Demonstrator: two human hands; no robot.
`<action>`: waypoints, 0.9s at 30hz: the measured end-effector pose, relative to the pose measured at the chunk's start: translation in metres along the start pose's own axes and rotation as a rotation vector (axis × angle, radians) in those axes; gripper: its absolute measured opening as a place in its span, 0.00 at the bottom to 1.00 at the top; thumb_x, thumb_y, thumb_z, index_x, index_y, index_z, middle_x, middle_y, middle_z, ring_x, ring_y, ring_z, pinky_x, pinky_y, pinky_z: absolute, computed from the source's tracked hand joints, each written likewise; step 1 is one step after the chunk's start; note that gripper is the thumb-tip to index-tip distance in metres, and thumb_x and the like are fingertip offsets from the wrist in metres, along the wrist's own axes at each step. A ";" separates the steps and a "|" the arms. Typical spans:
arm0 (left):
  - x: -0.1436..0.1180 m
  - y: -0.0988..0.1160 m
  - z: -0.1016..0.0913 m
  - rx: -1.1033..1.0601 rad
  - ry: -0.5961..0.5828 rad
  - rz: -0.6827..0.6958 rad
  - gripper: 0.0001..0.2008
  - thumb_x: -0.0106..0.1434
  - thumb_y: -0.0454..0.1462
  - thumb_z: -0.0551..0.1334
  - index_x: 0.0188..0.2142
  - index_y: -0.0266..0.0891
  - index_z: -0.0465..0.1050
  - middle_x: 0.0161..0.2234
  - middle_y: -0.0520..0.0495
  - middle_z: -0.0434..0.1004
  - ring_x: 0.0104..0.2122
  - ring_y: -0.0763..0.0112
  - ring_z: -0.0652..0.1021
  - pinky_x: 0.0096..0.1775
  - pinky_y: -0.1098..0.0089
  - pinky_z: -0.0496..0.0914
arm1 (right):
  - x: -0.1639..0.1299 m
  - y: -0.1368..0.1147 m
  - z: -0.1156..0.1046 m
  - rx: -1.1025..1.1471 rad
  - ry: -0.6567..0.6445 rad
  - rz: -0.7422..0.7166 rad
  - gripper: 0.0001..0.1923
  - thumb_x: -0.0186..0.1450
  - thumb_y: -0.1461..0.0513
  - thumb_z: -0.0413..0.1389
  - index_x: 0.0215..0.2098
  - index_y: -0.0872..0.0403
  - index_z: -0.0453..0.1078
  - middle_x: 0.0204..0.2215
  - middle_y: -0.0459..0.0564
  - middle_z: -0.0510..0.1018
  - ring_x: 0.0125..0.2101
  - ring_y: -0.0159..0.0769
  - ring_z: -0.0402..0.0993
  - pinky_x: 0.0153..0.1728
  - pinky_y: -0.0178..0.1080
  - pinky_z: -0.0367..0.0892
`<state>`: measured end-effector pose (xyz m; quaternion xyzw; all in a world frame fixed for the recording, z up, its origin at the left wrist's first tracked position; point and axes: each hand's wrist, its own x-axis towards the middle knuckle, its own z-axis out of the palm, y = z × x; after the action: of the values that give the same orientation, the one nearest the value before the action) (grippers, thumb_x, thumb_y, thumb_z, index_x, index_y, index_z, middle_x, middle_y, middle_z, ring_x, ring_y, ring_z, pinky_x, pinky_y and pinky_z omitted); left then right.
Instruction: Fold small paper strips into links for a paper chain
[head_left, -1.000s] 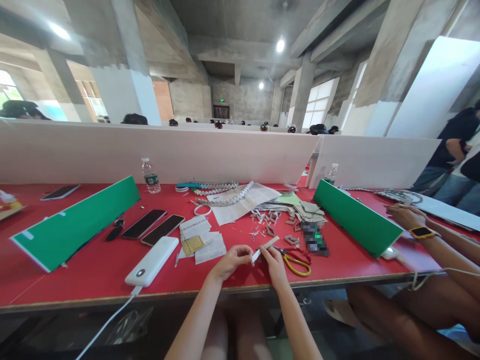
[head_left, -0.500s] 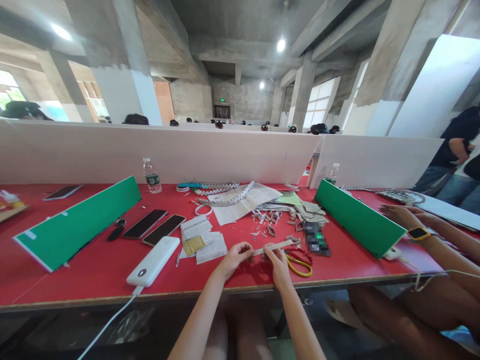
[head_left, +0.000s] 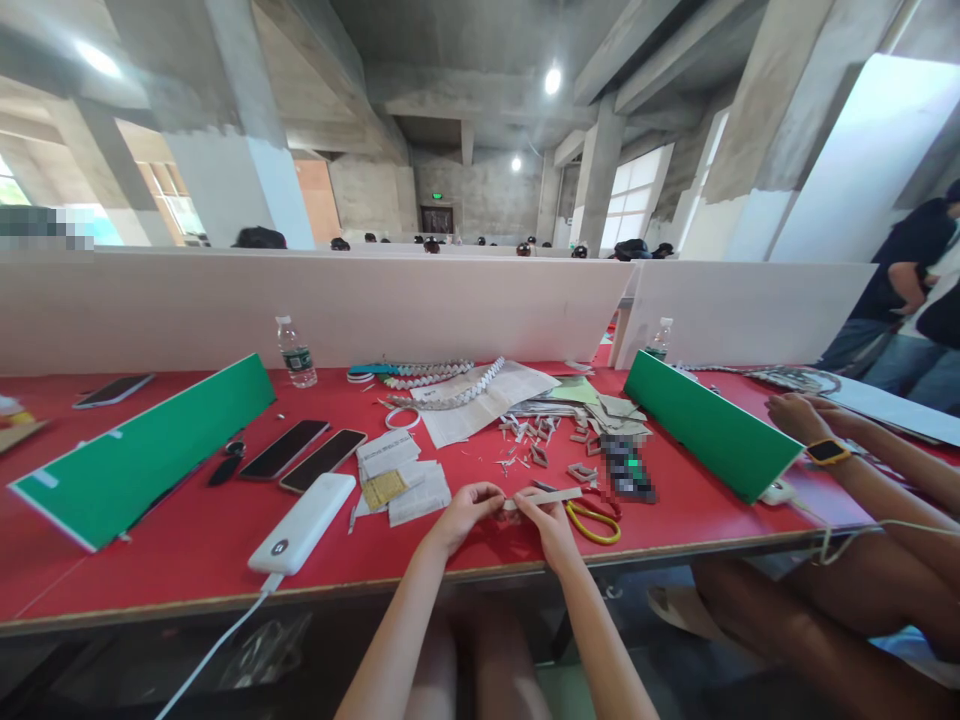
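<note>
- Left hand (head_left: 466, 510) low over the red table (head_left: 187, 560), near its front edge; fingers curled in, thumb and fingertips pinched on the left end of a paper strip (head_left: 551, 496)
- Right hand (head_left: 551, 520) just beside the left, fingertips closed on the same strip near its middle; the two hands almost touch
- Strip is narrow, pale, folded flat; it lies roughly level just above the table, its free end poking out to the right, past the right hand
- Scissors (head_left: 592, 520) with yellow handles lie on the table just right of the right hand, under the strip's free end
- Small folded paper pieces (head_left: 529, 440) scattered behind the hands, toward the middle of the table
- Stack of printed paper sheets (head_left: 401, 480) left of the hands; a white power bank (head_left: 304, 522) further left, its white cable (head_left: 210, 650) running off the front edge
- Two dark phones (head_left: 304, 455) lie side by side beyond the power bank
- Water bottle (head_left: 296, 352) stands upright at the back, by the pale divider board (head_left: 225, 310)
- Long chains of folded paper (head_left: 442, 385) lie on a spread newspaper sheet near the back
- Green boards (head_left: 142, 450) stand slanted on either side of the work spot
- Another person's hand (head_left: 799, 415) with a yellow-faced watch (head_left: 829, 452) rests on the table at far right, well apart from the strip
</note>
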<state>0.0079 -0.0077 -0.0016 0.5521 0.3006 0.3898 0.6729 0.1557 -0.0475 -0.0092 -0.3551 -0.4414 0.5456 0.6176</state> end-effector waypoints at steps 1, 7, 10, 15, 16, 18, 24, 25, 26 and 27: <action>0.000 0.000 0.000 0.003 -0.005 -0.006 0.14 0.50 0.44 0.66 0.28 0.33 0.72 0.25 0.47 0.74 0.26 0.72 0.73 0.33 0.71 0.65 | 0.000 0.000 0.000 0.008 -0.003 -0.001 0.11 0.54 0.54 0.60 0.24 0.54 0.73 0.20 0.47 0.76 0.21 0.33 0.70 0.27 0.36 0.65; -0.001 0.003 0.000 0.031 -0.025 -0.010 0.13 0.51 0.43 0.66 0.27 0.33 0.73 0.24 0.47 0.75 0.24 0.71 0.73 0.32 0.71 0.65 | 0.000 0.001 -0.001 0.006 -0.015 -0.013 0.11 0.55 0.55 0.59 0.24 0.54 0.72 0.19 0.46 0.75 0.20 0.31 0.68 0.25 0.34 0.62; -0.001 0.004 0.000 0.048 -0.024 -0.014 0.14 0.51 0.44 0.65 0.27 0.33 0.73 0.24 0.46 0.75 0.25 0.71 0.73 0.32 0.71 0.65 | 0.001 0.002 -0.001 0.007 -0.015 -0.014 0.11 0.55 0.55 0.60 0.24 0.54 0.72 0.19 0.46 0.75 0.20 0.31 0.68 0.25 0.34 0.62; 0.000 0.003 0.000 0.038 0.008 -0.018 0.14 0.50 0.44 0.66 0.27 0.33 0.72 0.24 0.48 0.74 0.25 0.72 0.73 0.33 0.71 0.65 | 0.002 0.004 -0.003 0.006 0.001 -0.007 0.11 0.55 0.54 0.59 0.24 0.54 0.71 0.18 0.45 0.75 0.20 0.30 0.67 0.24 0.33 0.60; 0.000 0.003 0.001 0.031 0.014 -0.024 0.15 0.49 0.45 0.66 0.28 0.33 0.72 0.24 0.48 0.74 0.25 0.72 0.73 0.33 0.71 0.65 | 0.002 0.004 -0.003 0.005 0.006 -0.009 0.11 0.56 0.55 0.59 0.24 0.54 0.71 0.18 0.45 0.74 0.20 0.29 0.67 0.24 0.32 0.60; 0.000 0.002 0.000 0.018 0.025 -0.037 0.15 0.49 0.45 0.67 0.28 0.33 0.72 0.24 0.48 0.74 0.25 0.72 0.73 0.33 0.71 0.65 | 0.003 0.005 -0.004 0.003 0.017 -0.014 0.11 0.56 0.55 0.59 0.24 0.54 0.71 0.18 0.44 0.74 0.20 0.29 0.66 0.24 0.32 0.60; 0.001 0.000 -0.001 0.010 0.039 -0.045 0.15 0.49 0.44 0.67 0.27 0.33 0.70 0.23 0.49 0.73 0.24 0.72 0.73 0.32 0.72 0.66 | 0.004 0.007 -0.004 0.004 0.035 -0.015 0.10 0.56 0.55 0.59 0.24 0.54 0.70 0.18 0.44 0.73 0.21 0.29 0.67 0.25 0.32 0.61; 0.001 0.000 -0.001 0.017 0.042 -0.045 0.14 0.49 0.44 0.67 0.27 0.33 0.70 0.23 0.49 0.73 0.24 0.73 0.73 0.31 0.72 0.66 | 0.004 0.006 -0.004 0.003 0.040 -0.014 0.10 0.56 0.55 0.59 0.24 0.54 0.70 0.18 0.43 0.73 0.21 0.29 0.67 0.25 0.32 0.61; 0.001 0.000 -0.001 0.025 0.042 -0.044 0.14 0.49 0.44 0.67 0.27 0.33 0.70 0.22 0.49 0.73 0.23 0.73 0.72 0.30 0.72 0.65 | 0.004 0.006 -0.004 0.004 0.046 -0.014 0.10 0.56 0.55 0.59 0.24 0.54 0.70 0.18 0.43 0.73 0.21 0.29 0.66 0.25 0.32 0.61; 0.001 0.001 -0.001 0.031 0.042 -0.042 0.15 0.49 0.44 0.67 0.27 0.33 0.70 0.22 0.49 0.72 0.23 0.73 0.72 0.30 0.72 0.65 | 0.004 0.006 -0.004 0.005 0.050 -0.013 0.10 0.55 0.55 0.59 0.24 0.54 0.70 0.18 0.43 0.73 0.21 0.29 0.66 0.25 0.32 0.61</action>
<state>0.0070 -0.0063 -0.0012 0.5479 0.3322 0.3822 0.6659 0.1570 -0.0430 -0.0150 -0.3641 -0.4268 0.5334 0.6330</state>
